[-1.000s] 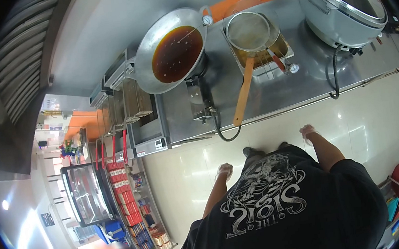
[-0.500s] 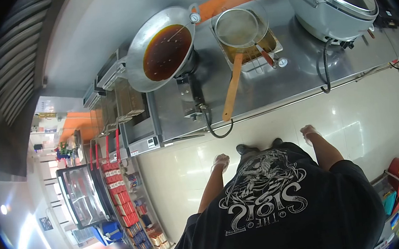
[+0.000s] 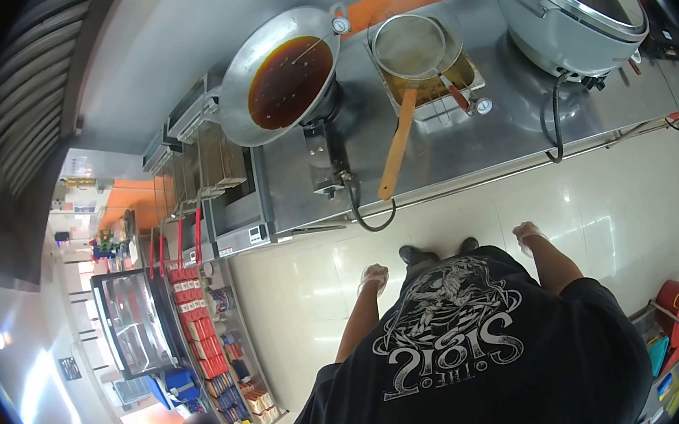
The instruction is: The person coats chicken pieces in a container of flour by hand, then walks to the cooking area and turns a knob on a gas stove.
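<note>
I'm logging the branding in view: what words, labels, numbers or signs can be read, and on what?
"THE": black T-shirt.
Larger stylised shirt word: not certain.
Too small to read: left dial thermometer, right dial thermometer, digital display, red boxes.
Anything farther back: too blurred.

My camera sits on my head, facing forward and steeply down through a wide, bending lens. My shirt (image 3: 458,339) is nearest, filling the lower middle; my left hand (image 3: 374,277) and right hand (image 3: 528,231) show farther out. Beyond lies the counter (image 3: 504,135), seen from above its front edge, which slants upward to the right.
</note>
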The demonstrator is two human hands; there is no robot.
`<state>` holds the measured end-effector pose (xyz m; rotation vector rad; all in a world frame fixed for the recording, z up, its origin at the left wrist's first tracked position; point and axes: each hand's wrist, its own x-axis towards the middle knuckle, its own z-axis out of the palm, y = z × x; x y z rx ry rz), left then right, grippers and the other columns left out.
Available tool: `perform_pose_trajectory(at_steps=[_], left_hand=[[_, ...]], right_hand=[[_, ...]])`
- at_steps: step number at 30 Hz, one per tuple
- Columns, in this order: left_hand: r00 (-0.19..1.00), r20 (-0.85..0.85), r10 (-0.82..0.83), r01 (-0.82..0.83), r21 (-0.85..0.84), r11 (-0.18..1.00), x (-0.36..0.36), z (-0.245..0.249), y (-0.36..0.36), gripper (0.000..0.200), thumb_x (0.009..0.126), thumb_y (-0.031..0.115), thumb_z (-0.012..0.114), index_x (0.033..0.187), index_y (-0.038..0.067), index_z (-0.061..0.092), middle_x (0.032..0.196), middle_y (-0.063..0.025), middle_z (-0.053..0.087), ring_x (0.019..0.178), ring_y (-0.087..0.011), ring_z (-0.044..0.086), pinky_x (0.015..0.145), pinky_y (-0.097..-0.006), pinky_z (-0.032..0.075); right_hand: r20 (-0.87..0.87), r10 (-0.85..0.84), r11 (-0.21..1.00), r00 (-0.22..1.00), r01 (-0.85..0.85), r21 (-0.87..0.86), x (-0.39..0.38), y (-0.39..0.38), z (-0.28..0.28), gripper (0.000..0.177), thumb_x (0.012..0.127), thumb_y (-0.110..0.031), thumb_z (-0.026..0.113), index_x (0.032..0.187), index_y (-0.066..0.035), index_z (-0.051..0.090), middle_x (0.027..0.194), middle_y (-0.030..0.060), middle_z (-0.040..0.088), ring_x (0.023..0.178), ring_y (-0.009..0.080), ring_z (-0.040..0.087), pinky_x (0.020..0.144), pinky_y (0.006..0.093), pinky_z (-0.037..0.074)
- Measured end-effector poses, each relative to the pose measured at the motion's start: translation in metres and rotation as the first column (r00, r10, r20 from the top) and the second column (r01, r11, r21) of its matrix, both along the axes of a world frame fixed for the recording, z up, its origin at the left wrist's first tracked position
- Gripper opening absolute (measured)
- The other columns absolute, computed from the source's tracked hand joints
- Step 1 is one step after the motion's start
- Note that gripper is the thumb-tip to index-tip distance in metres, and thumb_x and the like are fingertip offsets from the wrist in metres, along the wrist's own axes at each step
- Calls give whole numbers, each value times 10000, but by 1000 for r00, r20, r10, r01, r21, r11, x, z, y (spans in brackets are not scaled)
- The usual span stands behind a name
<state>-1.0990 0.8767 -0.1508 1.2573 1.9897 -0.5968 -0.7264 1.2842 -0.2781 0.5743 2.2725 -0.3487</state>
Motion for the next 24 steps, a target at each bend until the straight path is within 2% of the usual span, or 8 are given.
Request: perform_pose_trajectory(at_steps=[5,8,11,14,15,18,22,24], left_hand=[[1000,-11,-17,16,-19,1000,8,12,-4,263,842,188,455,916,70,678,996,-173,645,942,-291,629,802,-371,512],[1000,0,16,-16,-21,1000,12,15,-12,261,838,186,460,919,70,680,1004,-174,644,946,-291,629,808,-367,510],[997,-4,71,-71,-34,997,16,9,-23,263,831,179,461,927,69,680,1015,-172,640,955,-293,626,816,-365,508],[995,-13,102,-102,-23,995,17,-11,-41,207,780,167,528,899,91,679,994,-139,641,933,-278,627,800,-350,506],[997,-11,81,-81,-23,996,18,-4,-39,217,789,155,509,919,95,672,998,-135,639,914,-262,631,791,-336,506],[925,34,378,-379,11,925,18,-39,-57,224,804,159,483,911,94,668,978,-125,639,880,-260,633,771,-333,508],[999,-21,38,-36,76,996,15,-44,-62,219,808,168,451,840,103,658,936,-113,641,855,-246,632,745,-333,510],[1000,-8,8,-8,29,1000,15,-36,-53,206,799,165,461,828,110,657,940,-114,641,869,-251,630,749,-334,509]], right_hand=[[-163,80,997,983,-82,-3,-13,2,-20,192,706,-149,665,894,-128,635,932,100,655,935,260,621,775,365,495],[-67,-141,982,988,131,-135,-33,1,-6,197,693,-148,671,883,-112,634,933,122,649,935,275,619,772,383,496],[-124,84,995,989,-89,-33,-45,-2,18,207,688,-128,667,891,-102,635,930,143,646,926,297,621,768,396,500],[-144,31,999,989,-36,-37,-50,-3,20,204,686,-108,666,887,-91,637,926,161,642,921,316,622,768,403,506],[-138,25,998,990,-32,-48,-51,-4,21,180,725,-108,615,902,-89,644,942,163,643,926,313,623,775,407,506],[-106,39,997,994,-46,-66,-50,-2,34,202,805,-103,511,940,-84,659,977,168,642,940,308,625,791,412,506],[-52,71,997,996,-73,-37,-48,-4,33,203,764,-93,578,953,-87,652,957,161,645,941,306,625,789,397,511],[-44,26,999,999,-27,-34,-43,-4,18,209,742,-91,613,948,-88,648,946,155,648,936,303,627,789,391,512]])
